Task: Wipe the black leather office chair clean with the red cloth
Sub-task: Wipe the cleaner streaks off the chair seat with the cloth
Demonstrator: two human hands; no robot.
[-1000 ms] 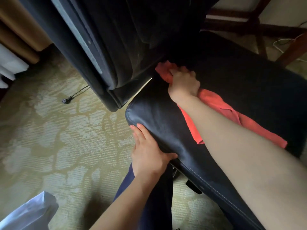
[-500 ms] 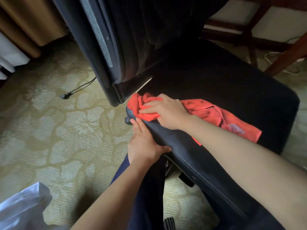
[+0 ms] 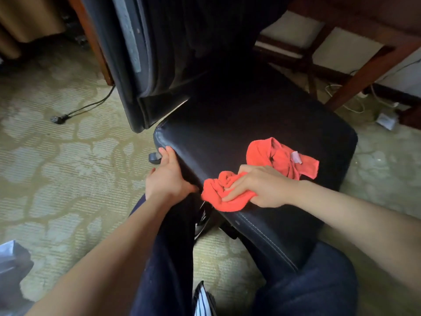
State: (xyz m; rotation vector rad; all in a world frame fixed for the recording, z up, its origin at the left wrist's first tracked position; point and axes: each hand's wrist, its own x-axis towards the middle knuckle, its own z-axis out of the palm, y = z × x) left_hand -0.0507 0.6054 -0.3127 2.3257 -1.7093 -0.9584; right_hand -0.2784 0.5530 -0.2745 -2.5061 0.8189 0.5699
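The black leather office chair (image 3: 250, 119) stands in front of me, seat toward me and backrest rising at the upper left. My right hand (image 3: 259, 185) presses the bunched red cloth (image 3: 227, 192) onto the seat's near front edge; the cloth's loose end with a white label trails back over the seat. My left hand (image 3: 168, 179) grips the seat's left front corner from the side, thumb under the edge.
Patterned green carpet (image 3: 68, 167) covers the floor, with a black cable and plug (image 3: 59, 119) at the left. A wooden desk leg (image 3: 364, 74) and white cords lie at the right rear. A grey plastic bag (image 3: 11, 265) sits at the lower left. My knees are under the seat.
My right hand dragged the red cloth from the crease at the backrest, along the seat's left side, to the near front edge. My left hand kept its grip on the seat corner.
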